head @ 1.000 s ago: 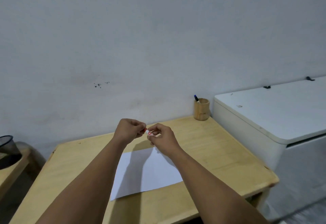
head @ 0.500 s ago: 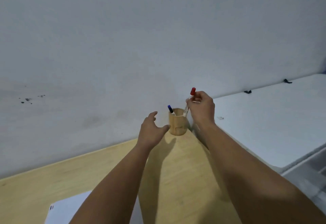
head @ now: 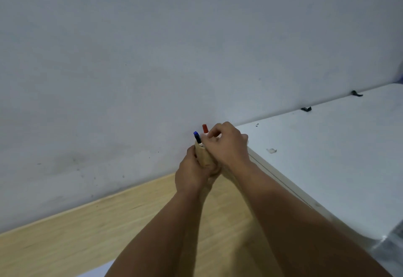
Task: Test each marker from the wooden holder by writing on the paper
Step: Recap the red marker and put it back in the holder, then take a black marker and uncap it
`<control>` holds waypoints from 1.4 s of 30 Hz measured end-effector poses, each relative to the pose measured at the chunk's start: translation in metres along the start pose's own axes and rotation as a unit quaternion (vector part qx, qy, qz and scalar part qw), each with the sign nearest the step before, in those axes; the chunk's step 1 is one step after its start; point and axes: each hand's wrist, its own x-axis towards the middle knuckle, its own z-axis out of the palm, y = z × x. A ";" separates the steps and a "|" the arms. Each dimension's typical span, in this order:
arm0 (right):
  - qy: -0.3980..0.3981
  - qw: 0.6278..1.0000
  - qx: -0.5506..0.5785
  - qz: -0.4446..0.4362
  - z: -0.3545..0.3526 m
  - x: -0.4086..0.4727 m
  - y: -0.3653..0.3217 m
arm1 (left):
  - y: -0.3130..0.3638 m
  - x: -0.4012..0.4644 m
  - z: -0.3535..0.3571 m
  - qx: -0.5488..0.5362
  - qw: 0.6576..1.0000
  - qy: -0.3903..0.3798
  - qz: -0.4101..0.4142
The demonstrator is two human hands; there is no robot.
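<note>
Your left hand [head: 192, 174] is wrapped around the wooden holder [head: 203, 157] just right of the middle of the frame, fingers curled closed on its side and base — the holder sits between your two hands, close to the grey wall [head: 152, 58]. Your right hand [head: 226, 146] is at the holder's rim, fingertips pinched together at the red-capped marker [head: 205, 128], whose cap pokes up above your knuckles; whether they truly clamp its barrel is hidden behind the hand, so you cannot tell from this view. The blue-capped marker [head: 197, 136] stands in the holder just left of the red one, tilted a little to the upper left, untouched by either hand.

Both forearms run up from the lower edge over the wooden table [head: 87, 233], which fills the lower left. A pale sliver of the paper [head: 93, 273] shows at the bottom edge, well apart from the holder. The white cabinet top [head: 327, 157] takes up the right side of the frame — its edge sits just beside your right wrist.
</note>
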 end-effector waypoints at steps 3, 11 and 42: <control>-0.048 0.997 -0.062 -0.006 0.006 -0.005 -0.003 | 0.002 -0.001 0.000 0.051 0.999 0.016 -0.009; 0.004 1.000 0.002 -0.012 -0.005 -0.013 -0.025 | 0.003 -0.003 -0.010 0.074 0.997 -0.010 -0.002; -0.415 0.826 0.380 -0.004 0.024 -0.270 -0.250 | -0.052 -0.231 -0.376 0.040 0.998 0.049 0.001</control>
